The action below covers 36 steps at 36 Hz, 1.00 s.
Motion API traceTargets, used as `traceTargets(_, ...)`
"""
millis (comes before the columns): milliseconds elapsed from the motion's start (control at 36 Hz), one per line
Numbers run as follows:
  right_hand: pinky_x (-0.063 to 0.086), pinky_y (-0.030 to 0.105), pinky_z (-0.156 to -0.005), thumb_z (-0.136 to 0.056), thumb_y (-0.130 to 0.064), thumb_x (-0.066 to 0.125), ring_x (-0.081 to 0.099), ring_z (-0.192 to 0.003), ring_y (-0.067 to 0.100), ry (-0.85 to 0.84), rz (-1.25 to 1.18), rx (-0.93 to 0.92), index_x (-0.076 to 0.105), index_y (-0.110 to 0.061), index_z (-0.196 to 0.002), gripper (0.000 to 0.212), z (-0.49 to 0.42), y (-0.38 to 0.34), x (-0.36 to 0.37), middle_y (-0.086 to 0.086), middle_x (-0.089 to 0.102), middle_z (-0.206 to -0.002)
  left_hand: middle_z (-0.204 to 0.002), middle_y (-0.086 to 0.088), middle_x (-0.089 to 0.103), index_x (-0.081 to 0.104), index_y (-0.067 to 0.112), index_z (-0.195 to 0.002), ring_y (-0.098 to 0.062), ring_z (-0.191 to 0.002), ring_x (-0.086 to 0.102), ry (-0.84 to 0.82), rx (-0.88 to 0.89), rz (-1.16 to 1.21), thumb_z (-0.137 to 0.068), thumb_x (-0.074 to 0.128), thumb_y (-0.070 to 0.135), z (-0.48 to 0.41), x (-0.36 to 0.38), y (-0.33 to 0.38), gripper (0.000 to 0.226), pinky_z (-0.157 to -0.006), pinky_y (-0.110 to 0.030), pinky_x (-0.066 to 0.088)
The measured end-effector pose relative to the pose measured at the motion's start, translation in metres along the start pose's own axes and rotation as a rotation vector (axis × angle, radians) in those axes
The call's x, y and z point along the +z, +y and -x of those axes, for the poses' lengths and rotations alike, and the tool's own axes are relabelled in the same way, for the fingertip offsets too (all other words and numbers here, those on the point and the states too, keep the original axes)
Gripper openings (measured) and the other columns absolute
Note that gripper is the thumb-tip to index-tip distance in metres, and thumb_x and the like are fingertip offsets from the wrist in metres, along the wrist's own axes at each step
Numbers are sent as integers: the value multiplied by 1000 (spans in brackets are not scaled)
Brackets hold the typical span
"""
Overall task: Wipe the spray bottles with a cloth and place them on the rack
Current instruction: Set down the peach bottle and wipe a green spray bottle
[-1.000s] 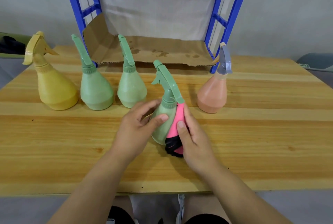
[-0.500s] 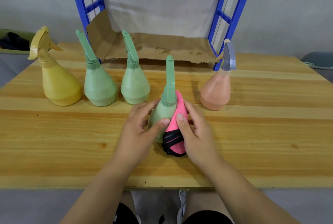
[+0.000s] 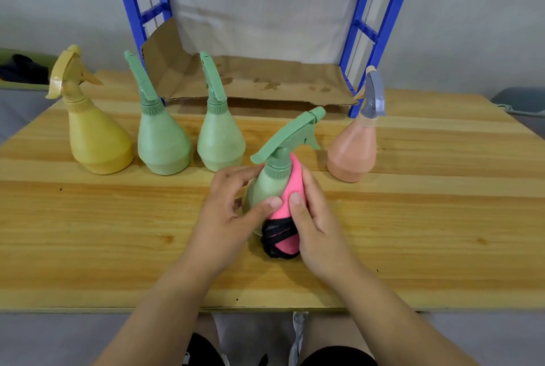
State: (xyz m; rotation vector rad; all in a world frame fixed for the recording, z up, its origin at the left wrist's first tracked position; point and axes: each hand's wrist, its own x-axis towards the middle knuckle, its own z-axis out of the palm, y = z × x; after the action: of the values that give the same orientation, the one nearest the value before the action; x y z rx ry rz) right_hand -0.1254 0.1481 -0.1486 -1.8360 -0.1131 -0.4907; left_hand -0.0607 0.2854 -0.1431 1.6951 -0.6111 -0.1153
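A light green spray bottle (image 3: 269,185) stands at the middle of the wooden table (image 3: 427,218), its nozzle pointing to the upper right. My left hand (image 3: 228,215) grips its body from the left, thumb across the front. My right hand (image 3: 315,224) presses a pink cloth with a black edge (image 3: 287,209) against the bottle's right side, fingers curled round the cloth. Behind stand a yellow bottle (image 3: 97,138), two green bottles (image 3: 162,141) (image 3: 219,138) and an orange bottle with a grey trigger (image 3: 354,147). The blue rack (image 3: 380,20) rises at the back.
A sheet of brown cardboard (image 3: 250,82) lies on the rack's lowest shelf, just behind the row of bottles. A dark green object (image 3: 20,70) sits off the table at the far left. My knees show below the table's front edge.
The held bottle has turned: its nozzle swung from pointing left, through facing away, to pointing upper right. Both hands stayed on it, the cloth rubbing its side.
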Motion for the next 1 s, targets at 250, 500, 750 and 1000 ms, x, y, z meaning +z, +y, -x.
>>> traceTargets(250, 40, 19, -102, -99, -35, 37, 47, -128, -1, -21, -182, 94, 39, -45, -133, 36, -4, -2, -4, -25, 51, -135, -116, 23, 56, 55, 46, -114, 13, -106, 51, -59, -15, -7, -75, 62, 39, -5, -5, 10, 41, -83, -5, 42)
traceTargets(500, 36, 20, -107, -98, -35, 36, 43, -131, -2, 14, -171, 113, 38, -51, -131, 36, -5, 2, -1, -29, 48, -136, -117, 21, 61, 57, 36, -119, 9, -111, 54, -38, -26, 44, -87, 59, 27, 0, -2, 6, 33, -88, -17, 48)
traceTargets(750, 16, 16, -115, -101, -30, 34, 19, -143, -3, 12, 174, -53, 13, -41, -145, 50, 9, 7, -1, -37, 20, -148, -122, 16, 53, 49, 42, -130, 12, -108, 51, -35, -70, 11, -71, 64, 43, 2, -1, 5, 60, -83, -11, 48)
traceTargets(1000, 21, 12, -112, -100, -36, 32, 24, -137, -11, -26, 2, 80, 23, -45, -143, 45, -6, 1, -5, -43, 30, -140, -126, 17, 61, 53, 51, -121, -8, -113, 60, -30, -138, 88, -76, 71, 39, 2, 0, 3, 50, -97, -41, 50)
